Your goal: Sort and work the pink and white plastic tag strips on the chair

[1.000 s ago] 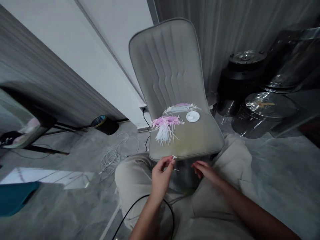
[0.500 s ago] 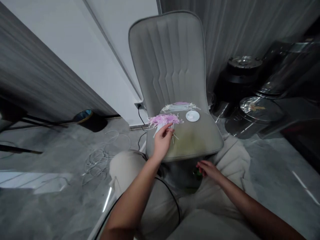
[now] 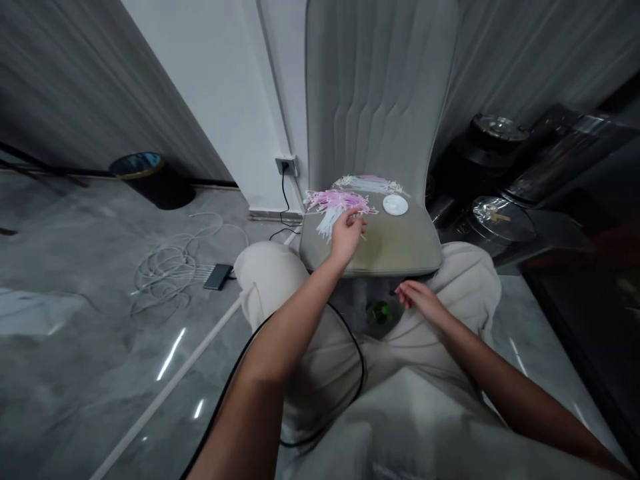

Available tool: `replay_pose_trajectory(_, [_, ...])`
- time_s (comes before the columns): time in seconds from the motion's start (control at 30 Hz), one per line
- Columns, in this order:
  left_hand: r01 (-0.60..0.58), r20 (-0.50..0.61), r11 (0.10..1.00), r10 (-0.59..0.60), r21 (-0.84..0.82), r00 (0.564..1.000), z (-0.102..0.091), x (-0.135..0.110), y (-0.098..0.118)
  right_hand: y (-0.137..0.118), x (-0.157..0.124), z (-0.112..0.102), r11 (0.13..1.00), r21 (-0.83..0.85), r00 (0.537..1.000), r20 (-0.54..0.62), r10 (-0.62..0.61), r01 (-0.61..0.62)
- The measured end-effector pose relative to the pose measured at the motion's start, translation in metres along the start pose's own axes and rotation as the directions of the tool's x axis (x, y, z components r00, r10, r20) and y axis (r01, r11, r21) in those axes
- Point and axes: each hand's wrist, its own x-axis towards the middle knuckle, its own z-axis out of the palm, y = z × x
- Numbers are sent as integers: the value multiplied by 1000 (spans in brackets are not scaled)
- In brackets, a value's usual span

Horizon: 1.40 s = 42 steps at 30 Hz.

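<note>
Your left hand [image 3: 347,235] — fingers curled close, any grip on a tie impossible to tell — sits at the pink and white cable ties [image 3: 333,208] on the chair seat [image 3: 400,243], your right hand [image 3: 419,300] loosely open, holding nothing visible.

Pink and white plastic strips [image 3: 333,205] beside a white round disc [image 3: 395,205], on a grey channel-stitched chair [image 3: 380,87], above beige trousers [image 3: 465,293]
</note>
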Motion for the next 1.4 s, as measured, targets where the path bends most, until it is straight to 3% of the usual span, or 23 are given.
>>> replay_pose_trajectory(0.1, [-54, 25, 998, 54, -11, 998, 6, -2, -3, -27, 14, -2, 995, 9, 993, -71, -96, 97])
replay_pose_trajectory(0.2, [-184, 104, 982, 178, 48, 978, 10, -9, -5, -57, 38, 5, 967, 25, 950, -198, -244, 253])
replay_pose_trajectory(0.33, [-331, 241, 932, 290, 151, 926, 8, -17, -5, -94, 75, 30, 937, 89, 937, -129, -326, 338])
replay_pose_trajectory(0.43, [-390, 267, 884, 323, 258, 908, 4, -12, -2, -112, 96, 49, 940, 141, 951, -17, -310, 309])
replay_pose_trajectory(0.53, [-395, 230, 854, 332, 338, 915, 4, 4, 1, -124, 113, 53, 949, 195, 962, 63, -264, 248])
replay_pose_trajectory(0.67, [-429, 280, 785, 333, 446, 901, 15, 39, -2, -131, 139, 34, 927, 341, 964, 154, -217, 154])
replay_pose_trajectory(0.8, [-563, 403, 648, 397, 514, 825, 30, 71, -16, -126, 168, 9, 907, 416, 990, 91, -111, 63])
replay_pose_trajectory(0.87, [-597, 423, 624, 425, 504, 800, 36, 79, -24, -120, 179, 0, 891, 452, 997, 43, -57, 32])
replay_pose_trajectory(0.93, [-577, 418, 650, 404, 494, 813, 42, 81, -29, -115, 186, -6, 865, 502, 999, 41, 10, -29])
replay_pose_trajectory(1.03, [-476, 390, 741, 308, 474, 868, 49, 80, -31, -109, 192, -11, 817, 555, 985, 140, 96, -158])
replay_pose_trajectory(1.13, [-300, 299, 854, 180, 426, 937, 54, 80, -32, -107, 194, -14, 788, 589, 976, 208, 66, -179])
replay_pose_trajectory(1.23, [-157, 277, 905, 45, 395, 960, 52, 80, -31, -108, 192, -15, 770, 595, 959, 272, 79, -231])
replay_pose_trajectory(1.3, [-153, 271, 887, 33, 435, 962, 47, 80, -28, -111, 189, -16, 771, 575, 948, 296, 116, -273])
replay_pose_trajectory(1.4, [-255, 310, 814, 98, 521, 946, 40, 79, -20, -116, 183, -15, 770, 568, 947, 286, 148, -292])
